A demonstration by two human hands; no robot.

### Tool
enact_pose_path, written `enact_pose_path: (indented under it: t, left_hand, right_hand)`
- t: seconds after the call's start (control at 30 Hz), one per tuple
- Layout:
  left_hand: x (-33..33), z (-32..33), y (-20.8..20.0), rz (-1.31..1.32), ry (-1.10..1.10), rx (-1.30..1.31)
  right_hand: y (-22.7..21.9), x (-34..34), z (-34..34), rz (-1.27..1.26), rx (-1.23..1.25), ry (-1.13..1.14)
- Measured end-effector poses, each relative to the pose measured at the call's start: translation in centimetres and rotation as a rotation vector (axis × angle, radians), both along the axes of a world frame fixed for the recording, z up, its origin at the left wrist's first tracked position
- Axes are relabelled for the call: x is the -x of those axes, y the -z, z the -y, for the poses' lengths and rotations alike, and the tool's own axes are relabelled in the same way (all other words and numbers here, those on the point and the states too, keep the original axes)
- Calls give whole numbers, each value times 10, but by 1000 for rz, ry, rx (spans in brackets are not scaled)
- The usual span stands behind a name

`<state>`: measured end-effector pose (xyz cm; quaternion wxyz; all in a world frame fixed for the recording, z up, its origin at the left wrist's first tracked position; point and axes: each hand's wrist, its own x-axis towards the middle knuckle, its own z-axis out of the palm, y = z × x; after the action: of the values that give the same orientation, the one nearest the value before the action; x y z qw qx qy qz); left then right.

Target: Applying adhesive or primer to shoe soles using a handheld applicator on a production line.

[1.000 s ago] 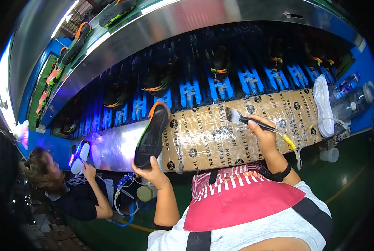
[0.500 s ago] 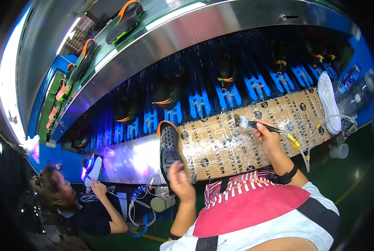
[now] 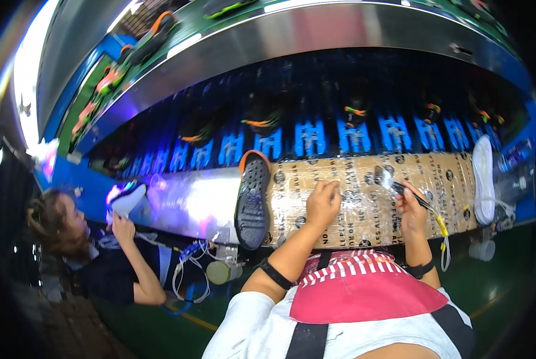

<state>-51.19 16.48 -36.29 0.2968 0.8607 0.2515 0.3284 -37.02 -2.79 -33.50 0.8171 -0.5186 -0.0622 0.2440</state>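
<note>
My right hand (image 3: 413,216) is closed round a black-handled brush (image 3: 398,186). The bristle end points up and left over the cardboard-covered bench top (image 3: 364,221); a thin tube with a yellow fitting (image 3: 441,225) trails from its handle. Over the same cardboard is my left hand (image 3: 323,204), its fingers curled in with nothing visible in them. To its left lies a dark perforated shoe sole (image 3: 253,203) with an orange rim at its far end, touched by neither hand. A white sole (image 3: 483,179) lies at the cardboard's right end.
Behind the bench runs a row of blue holders (image 3: 311,140) with dark shoe parts. A conveyor (image 3: 187,45) above carries more shoes. At left a co-worker's hand (image 3: 123,229) is at a white-soled shoe (image 3: 130,197). Cups (image 3: 220,272) and tubing hang at the front edge; bottles stand right.
My left hand has left the dark sole and moved right over the cardboard, its fingers now curled. The brush has come nearer and right in my right hand. The whole view has shifted.
</note>
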Motion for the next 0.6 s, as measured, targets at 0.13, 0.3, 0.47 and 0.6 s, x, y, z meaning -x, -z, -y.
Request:
enact_pose_path:
  t: [0.13, 0.3, 0.47, 0.6]
  left_hand:
    - [3, 1, 2, 87, 2, 151]
    - [4, 0, -1, 91, 8, 183]
    - [3, 0, -3, 71, -1, 140]
    - [3, 0, -5, 61, 4, 145]
  right_hand:
    - [18, -1, -1, -26, -55, -17]
    - [40, -5, -1, -30, -111, -26]
    - [48, -3, 6, -18, -138, -84]
    - [47, 0, 7, 81, -105, -152]
